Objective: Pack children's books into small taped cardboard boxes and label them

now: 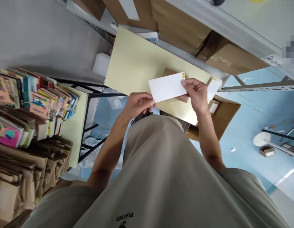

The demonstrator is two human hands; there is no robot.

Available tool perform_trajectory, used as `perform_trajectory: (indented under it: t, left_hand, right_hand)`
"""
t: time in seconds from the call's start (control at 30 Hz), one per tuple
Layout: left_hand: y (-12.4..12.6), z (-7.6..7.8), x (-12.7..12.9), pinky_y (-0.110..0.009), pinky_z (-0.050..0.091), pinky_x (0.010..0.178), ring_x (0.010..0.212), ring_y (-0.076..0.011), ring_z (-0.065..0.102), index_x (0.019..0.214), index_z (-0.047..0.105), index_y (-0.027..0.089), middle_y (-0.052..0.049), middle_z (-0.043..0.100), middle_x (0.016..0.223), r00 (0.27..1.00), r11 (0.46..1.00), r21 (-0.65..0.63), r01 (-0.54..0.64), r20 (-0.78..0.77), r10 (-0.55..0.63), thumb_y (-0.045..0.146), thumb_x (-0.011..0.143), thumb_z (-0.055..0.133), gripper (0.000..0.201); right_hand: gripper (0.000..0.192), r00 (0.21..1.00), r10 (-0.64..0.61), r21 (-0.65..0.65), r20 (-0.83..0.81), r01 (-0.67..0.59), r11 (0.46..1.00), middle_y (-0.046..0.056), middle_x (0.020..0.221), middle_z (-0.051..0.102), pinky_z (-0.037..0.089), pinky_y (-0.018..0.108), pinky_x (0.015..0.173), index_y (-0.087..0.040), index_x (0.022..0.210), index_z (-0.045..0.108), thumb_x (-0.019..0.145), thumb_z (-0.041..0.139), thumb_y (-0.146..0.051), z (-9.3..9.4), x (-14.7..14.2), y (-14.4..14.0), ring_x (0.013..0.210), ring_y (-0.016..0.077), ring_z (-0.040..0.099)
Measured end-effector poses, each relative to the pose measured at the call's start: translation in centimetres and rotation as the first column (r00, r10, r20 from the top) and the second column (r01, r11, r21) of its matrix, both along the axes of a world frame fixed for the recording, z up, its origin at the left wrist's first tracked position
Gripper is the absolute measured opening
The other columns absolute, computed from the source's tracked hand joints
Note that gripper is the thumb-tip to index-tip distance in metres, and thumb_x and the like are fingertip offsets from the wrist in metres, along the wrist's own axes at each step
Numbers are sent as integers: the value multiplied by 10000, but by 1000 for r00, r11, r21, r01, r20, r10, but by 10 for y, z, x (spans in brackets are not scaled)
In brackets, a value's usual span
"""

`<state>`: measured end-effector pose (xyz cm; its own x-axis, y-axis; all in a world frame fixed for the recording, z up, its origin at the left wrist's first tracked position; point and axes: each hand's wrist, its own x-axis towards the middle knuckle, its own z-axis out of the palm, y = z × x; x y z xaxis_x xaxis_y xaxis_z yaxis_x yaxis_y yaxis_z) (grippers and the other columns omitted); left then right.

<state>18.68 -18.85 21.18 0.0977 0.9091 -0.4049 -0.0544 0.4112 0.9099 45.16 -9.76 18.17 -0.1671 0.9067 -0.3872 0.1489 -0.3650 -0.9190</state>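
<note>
The right hand (196, 95) pinches the right end of a white card (166, 88) and the left hand (139, 104) its near left corner, above a brown packet (169, 72) on the pale table (130, 60); with so little gripped, I'd say an uneven pull could bend it or slip it free. A second white card (214, 86) at the table's right end could be knocked by the right wrist toward the open carton (226, 118); cardboard boxes (182, 27) crowd the far side, books (36, 88) the left.
</note>
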Motion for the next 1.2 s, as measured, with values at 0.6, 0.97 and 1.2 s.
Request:
perform_trajectory:
  t: [0.6,0.97,1.2]
  left_hand:
    - [-11,-8,-171,-241,450,429,544,-163,699,795,801,186,-82,837,777,990,993,111,-34,140,18,407,852,830,229]
    - [5,-11,-239,-242,441,442,532,-149,692,807,800,187,-64,812,756,983,990,141,25,175,-50,373,882,832,203]
    - [7,-21,-263,-238,426,428,518,-137,683,811,799,191,-64,815,763,971,987,158,13,233,-50,418,902,877,257]
  right_hand:
    - [605,992,67,-26,108,-65,998,1,876,796,731,285,679,-261,991,798,834,919,-832,16,-186,-8,849,187,796]
    - [585,984,5,28,176,-10,1000,-1,872,795,715,312,686,-277,995,806,864,882,-842,32,-241,-4,882,207,788]
    - [575,977,6,58,215,-19,998,2,914,805,717,318,712,-296,1021,810,887,862,-853,39,-265,2,937,223,807]
